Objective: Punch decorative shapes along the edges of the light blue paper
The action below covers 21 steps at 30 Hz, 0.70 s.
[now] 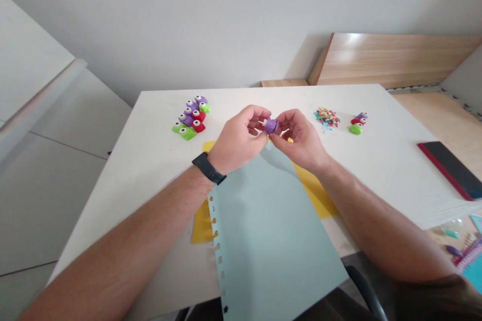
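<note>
head view | worn on person's head | faces forward and down | arm's-length close over tabletop | sole view

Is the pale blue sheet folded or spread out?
Spread out: the pale blue sheet shows one broad face with no visible fold, and yellow paper shows past both its sides.

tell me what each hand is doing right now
Left hand: fingers closed on the small purple piece.
Right hand: fingers on the same purple piece, from its other side.

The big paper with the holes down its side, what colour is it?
The paper is pale blue-green, seen best in the head view.
</note>
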Motion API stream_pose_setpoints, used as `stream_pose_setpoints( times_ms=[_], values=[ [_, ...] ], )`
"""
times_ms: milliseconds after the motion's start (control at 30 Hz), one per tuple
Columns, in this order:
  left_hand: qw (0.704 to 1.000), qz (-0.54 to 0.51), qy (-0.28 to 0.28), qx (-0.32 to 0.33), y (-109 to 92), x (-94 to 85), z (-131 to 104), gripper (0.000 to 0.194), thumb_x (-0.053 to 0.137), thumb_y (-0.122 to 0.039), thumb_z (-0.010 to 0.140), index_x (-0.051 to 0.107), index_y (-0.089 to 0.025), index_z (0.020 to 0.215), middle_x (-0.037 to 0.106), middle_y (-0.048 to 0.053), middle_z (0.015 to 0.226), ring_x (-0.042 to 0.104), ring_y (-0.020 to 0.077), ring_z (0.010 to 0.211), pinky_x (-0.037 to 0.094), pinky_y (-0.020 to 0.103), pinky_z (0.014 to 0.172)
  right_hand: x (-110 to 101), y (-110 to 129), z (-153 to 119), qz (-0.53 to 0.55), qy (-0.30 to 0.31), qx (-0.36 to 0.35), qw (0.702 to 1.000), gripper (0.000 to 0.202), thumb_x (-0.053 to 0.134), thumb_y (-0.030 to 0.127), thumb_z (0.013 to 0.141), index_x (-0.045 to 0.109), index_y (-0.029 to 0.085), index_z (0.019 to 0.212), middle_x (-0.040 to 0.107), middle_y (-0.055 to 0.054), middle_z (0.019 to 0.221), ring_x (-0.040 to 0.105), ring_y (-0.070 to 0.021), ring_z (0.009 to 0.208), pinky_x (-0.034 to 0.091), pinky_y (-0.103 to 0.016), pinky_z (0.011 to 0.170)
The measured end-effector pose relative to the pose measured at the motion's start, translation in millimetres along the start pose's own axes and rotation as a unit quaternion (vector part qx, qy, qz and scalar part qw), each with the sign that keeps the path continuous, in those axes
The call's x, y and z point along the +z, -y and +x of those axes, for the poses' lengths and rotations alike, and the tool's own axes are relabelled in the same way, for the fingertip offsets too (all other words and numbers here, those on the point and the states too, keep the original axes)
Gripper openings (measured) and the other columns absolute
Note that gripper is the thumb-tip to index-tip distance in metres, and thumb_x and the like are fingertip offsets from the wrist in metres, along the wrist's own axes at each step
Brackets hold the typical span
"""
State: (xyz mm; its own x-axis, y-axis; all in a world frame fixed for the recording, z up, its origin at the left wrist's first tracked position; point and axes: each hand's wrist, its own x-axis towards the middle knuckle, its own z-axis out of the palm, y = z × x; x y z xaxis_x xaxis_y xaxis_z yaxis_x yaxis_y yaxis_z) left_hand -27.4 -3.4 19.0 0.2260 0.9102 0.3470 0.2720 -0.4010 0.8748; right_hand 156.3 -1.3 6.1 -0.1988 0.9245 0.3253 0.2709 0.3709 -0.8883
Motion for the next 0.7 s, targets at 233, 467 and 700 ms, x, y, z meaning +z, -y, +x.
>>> stream_pose_setpoints(
  times_ms=[233, 467, 700],
  values=[
    [1.000, -0.015, -0.007, -0.014, -2, -0.2, 1, 0.030, 0.067, -0.016, 0.086, 0.062, -0.019, 0.115, 0.074, 0.007, 0.111, 0.072, 0.0174, 0.096, 0.060, 0.031, 0.083, 0, -2, 2, 0.024, 0.009, 0.027, 0.999, 0.031, 0.079, 0.033, 0.083, 0.057, 0.021, 0.101, 0.068, -0.001, 0.091, 0.063, -0.0141, 0.077, 0.049, -0.029, 0.065],
    [0.999, -0.035, 0.000, -0.031, 3, 0.1, 1, 0.031, 0.069, -0.023, 0.090, 0.063, -0.018, 0.120, 0.075, 0.010, 0.116, 0.073, 0.0200, 0.104, 0.060, 0.035, 0.091, -1, -6, 3, 0.097, 0.030, 0.057, 0.993, 0.038, 0.082, 0.044, 0.082, 0.060, 0.021, 0.103, 0.067, -0.001, 0.091, 0.063, -0.0143, 0.081, 0.051, -0.029, 0.071],
    [0.997, -0.058, 0.036, -0.037, 13, 1.1, 2, 0.028, 0.067, -0.032, 0.095, 0.065, -0.018, 0.119, 0.077, 0.010, 0.115, 0.074, 0.0208, 0.104, 0.060, 0.036, 0.093, -8, -5, 6, 0.095, 0.041, 0.072, 0.992, 0.034, 0.080, 0.043, 0.083, 0.066, 0.020, 0.104, 0.069, -0.003, 0.095, 0.063, -0.0152, 0.085, 0.051, -0.030, 0.075]
  ],
)
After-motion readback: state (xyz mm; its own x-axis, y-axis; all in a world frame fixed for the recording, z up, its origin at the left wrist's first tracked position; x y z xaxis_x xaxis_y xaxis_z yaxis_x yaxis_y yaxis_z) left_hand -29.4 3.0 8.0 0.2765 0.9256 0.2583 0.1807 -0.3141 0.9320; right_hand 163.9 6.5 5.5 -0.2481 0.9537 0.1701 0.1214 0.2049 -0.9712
